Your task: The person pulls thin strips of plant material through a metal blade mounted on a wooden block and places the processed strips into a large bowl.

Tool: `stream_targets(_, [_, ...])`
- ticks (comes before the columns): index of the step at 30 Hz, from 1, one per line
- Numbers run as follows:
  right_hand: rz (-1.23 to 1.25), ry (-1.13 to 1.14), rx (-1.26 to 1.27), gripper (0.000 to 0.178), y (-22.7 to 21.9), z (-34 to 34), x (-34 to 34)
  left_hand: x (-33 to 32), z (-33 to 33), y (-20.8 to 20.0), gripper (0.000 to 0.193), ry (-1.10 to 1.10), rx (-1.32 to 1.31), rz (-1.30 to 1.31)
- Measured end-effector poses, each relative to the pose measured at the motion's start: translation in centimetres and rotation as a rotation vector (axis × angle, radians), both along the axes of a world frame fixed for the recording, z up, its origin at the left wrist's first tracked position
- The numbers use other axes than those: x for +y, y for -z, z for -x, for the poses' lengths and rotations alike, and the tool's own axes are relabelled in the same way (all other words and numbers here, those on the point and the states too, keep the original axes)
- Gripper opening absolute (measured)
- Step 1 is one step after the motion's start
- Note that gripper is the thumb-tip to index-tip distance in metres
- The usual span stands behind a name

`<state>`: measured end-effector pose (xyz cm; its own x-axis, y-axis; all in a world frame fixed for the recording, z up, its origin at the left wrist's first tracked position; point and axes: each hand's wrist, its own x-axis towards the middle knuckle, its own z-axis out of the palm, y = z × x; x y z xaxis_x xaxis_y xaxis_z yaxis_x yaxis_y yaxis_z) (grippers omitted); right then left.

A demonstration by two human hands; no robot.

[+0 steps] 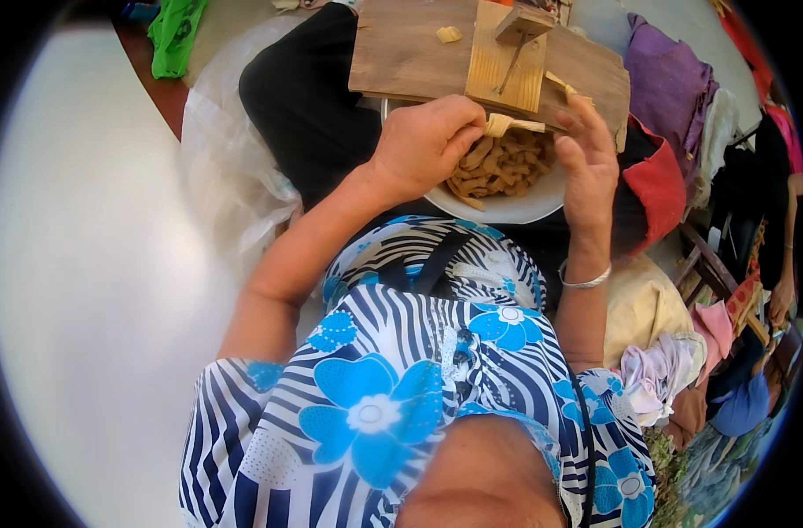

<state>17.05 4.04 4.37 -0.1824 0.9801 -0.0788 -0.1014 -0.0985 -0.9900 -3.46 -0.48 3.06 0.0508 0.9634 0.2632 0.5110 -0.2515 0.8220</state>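
My left hand (426, 145) pinches one end of a folded, knotted tan strip (504, 125) between thumb and fingers. The strip's other end points toward my right hand (588, 150), whose fingers are spread and curved beside it, with no grip on it that I can see. Under both hands a white bowl (461, 209) holds a heap of short tan strips (505, 169). Beyond it lies a wooden board (410, 53) with a paler plank (481, 62) across it. A small wooden block (525, 21) with a thin metal rod (510, 69) stands on that plank.
A small tan piece (449, 34) lies on the board's left part, another (563, 85) near my right fingertips. Purple cloth (670, 84) and red cloth (655, 185) are at the right, with piled clothes beyond. Clear plastic sheeting (234, 167) spreads at the left. Another person's arm (784, 264) shows far right.
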Motion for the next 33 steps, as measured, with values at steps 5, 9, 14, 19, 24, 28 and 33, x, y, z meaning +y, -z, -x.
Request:
stream_targets(5, [-0.155, -0.256, -0.313, 0.036, -0.1, -1.1, 3.0, 0.9, -0.7, -0.3, 0.008, 0.13, 0.215, -0.16])
stream_targets(9, [0.318, -0.563, -0.168, 0.022, -1.1, -0.7, 3.3, 1.9, -2.3, -0.4, 0.01, 0.141, 0.039, -0.08])
stream_targets(14, [0.3, -0.597, -0.169, 0.013, -1.1, -2.0, 3.9, 1.8, -1.3, -0.5, 0.013, 0.194, -0.214, 0.26])
stream_targets(19, [0.198, -0.453, -0.168, 0.011, -0.7, -0.9, 4.0, 2.9, -0.1, -0.6, 0.01, 0.199, -0.408, 0.473])
stream_targets(24, [0.037, -0.289, -0.311, 0.011, -0.9, 0.6, 4.7, 4.9, 1.7, -1.3, 0.013, 0.134, -0.33, 0.511])
stream_targets(28, [-0.113, -0.232, -0.343, 0.012, 0.2, 1.3, 5.7, 6.4, 2.5, -0.6, 0.016, 0.109, -0.383, 0.446])
stream_targets(33, [-0.282, -0.176, -0.442, 0.013, 1.7, 2.0, 6.7, 8.1, 2.3, 0.8, 0.016, 0.047, -0.301, 0.375])
